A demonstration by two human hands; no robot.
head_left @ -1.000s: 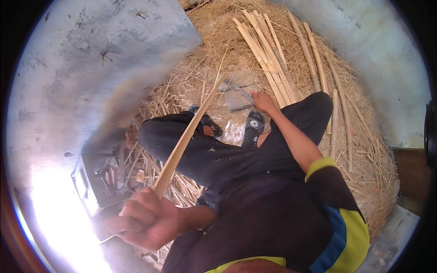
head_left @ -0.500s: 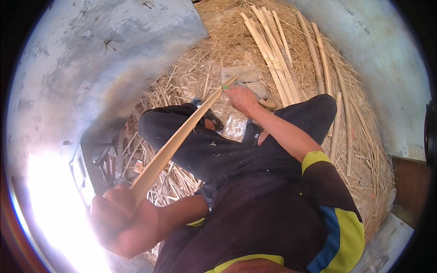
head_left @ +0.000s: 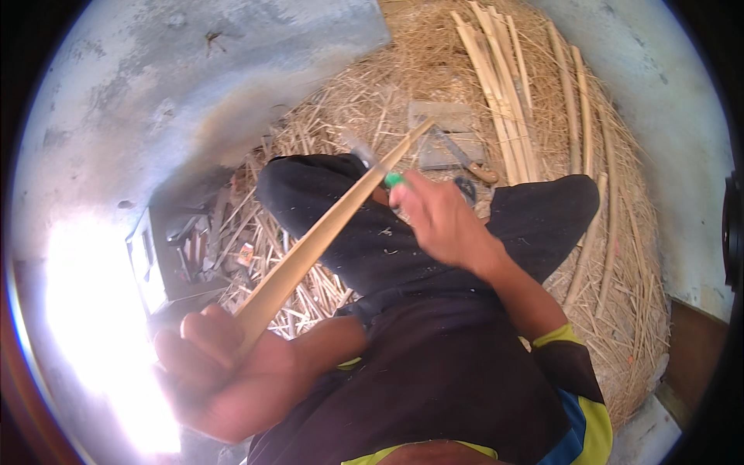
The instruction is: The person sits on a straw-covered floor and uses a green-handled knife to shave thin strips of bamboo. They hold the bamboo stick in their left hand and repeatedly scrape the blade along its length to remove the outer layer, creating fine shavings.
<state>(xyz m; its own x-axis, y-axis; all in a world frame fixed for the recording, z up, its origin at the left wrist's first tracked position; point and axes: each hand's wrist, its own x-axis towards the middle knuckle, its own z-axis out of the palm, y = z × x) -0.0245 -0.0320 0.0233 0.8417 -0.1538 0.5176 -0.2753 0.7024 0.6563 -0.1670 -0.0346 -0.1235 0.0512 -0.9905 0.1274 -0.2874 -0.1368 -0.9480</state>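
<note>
**Hands on a bamboo strip and a knife**

My left hand (head_left: 213, 364) is closed in a fist around the near end of a long, flat, pale bamboo strip (head_left: 325, 232), which slants up and away over my black-trousered knees. My right hand (head_left: 438, 221) is curled around a green-handled knife (head_left: 380, 167), its blade lying against the strip near the far end. Beyond my legs, on the straw-covered floor (head_left: 620, 256), a bundle of pale split bamboo canes (head_left: 504, 85) lies beside a second knife with a brown wooden handle (head_left: 469, 161). A dark metal box of tools (head_left: 182, 248) sits to my left.
</note>
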